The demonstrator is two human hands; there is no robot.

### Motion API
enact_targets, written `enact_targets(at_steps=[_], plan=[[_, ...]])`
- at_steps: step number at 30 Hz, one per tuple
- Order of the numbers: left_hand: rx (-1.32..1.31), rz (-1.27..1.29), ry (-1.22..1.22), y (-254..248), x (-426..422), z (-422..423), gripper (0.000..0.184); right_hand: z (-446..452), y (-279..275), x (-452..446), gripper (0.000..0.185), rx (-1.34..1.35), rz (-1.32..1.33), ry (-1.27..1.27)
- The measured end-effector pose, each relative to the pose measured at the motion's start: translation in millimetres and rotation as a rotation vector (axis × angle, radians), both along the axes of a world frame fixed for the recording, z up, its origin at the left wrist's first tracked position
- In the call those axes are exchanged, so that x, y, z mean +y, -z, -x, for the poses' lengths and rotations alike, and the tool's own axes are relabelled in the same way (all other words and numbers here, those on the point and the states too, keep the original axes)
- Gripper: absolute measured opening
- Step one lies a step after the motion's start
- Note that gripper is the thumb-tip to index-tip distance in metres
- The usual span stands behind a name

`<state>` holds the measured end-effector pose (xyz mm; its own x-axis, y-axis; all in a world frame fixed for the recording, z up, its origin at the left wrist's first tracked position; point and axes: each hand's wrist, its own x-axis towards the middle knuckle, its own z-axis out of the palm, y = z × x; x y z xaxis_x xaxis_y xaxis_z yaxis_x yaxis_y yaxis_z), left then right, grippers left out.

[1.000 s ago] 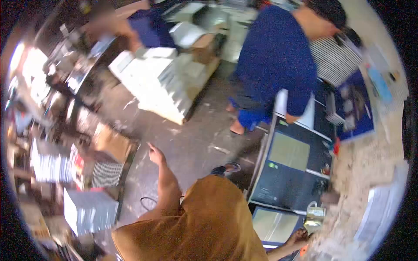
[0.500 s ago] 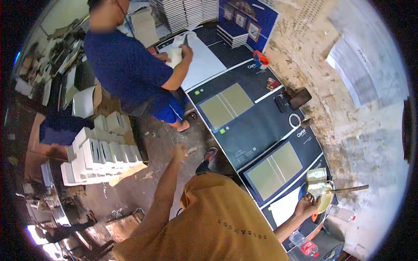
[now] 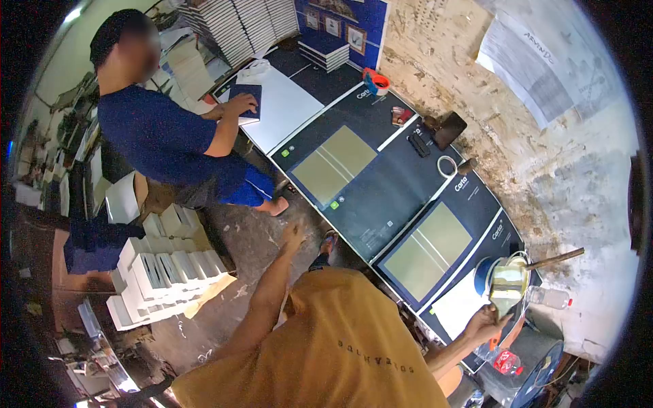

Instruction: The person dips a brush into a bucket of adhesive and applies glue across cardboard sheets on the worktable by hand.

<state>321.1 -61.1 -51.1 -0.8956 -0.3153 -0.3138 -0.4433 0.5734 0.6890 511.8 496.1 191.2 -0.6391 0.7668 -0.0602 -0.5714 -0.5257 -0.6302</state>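
My right hand [image 3: 484,324] is at the near side of a round tub [image 3: 482,275] of pale yellowish stuff at the table's right end. Its fingers are curled by the rim, and what they hold, if anything, is hidden. A wooden stick [image 3: 556,258] leans out of the tub. My left hand [image 3: 293,236] hangs over the floor, away from the table, empty with fingers loosely apart. Closest to me on the table lies a dark blue cover sheet [image 3: 392,266] bearing two greyish boards with a narrow strip between them. A similar cover piece [image 3: 335,164] lies farther along.
A co-worker in a dark blue shirt [image 3: 153,126] has hands on a dark blue book [image 3: 246,97]. Along the wall side are a tape roll [image 3: 447,166], a dark block [image 3: 449,130] and an orange tape dispenser [image 3: 375,81]. Book blocks [image 3: 170,262] are stacked on the left; bottles [image 3: 507,362] stand below right.
The view has shifted, and the table appears farther left. The co-worker's hands have gone from a white item to a dark blue book. My right hand stays by the tub.
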Motion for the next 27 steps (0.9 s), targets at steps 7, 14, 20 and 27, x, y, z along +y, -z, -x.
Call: enact_targets(at_steps=[7, 14, 20, 27], plan=[[0.212, 0.362, 0.124, 149.0, -88.9, -82.0, 0.039, -61.0, -26.3, 68.2, 0.039, -0.146, -0.313, 0.204], [0.089, 0.153, -0.029, 85.1, -72.7, -75.5, 0.023, -54.4, -35.4, 68.6, 0.027, -0.16, 0.034, 0.421], [0.033, -0.801, -0.264, 74.9, -59.9, -37.0, 0.022, -30.2, -77.9, 90.2, 0.034, -0.421, -0.525, 0.81], [-0.069, 0.108, 0.062, 83.5, -72.2, -25.6, 0.033, 12.7, -75.3, 143.7, 0.033, -1.162, -1.119, 0.594]])
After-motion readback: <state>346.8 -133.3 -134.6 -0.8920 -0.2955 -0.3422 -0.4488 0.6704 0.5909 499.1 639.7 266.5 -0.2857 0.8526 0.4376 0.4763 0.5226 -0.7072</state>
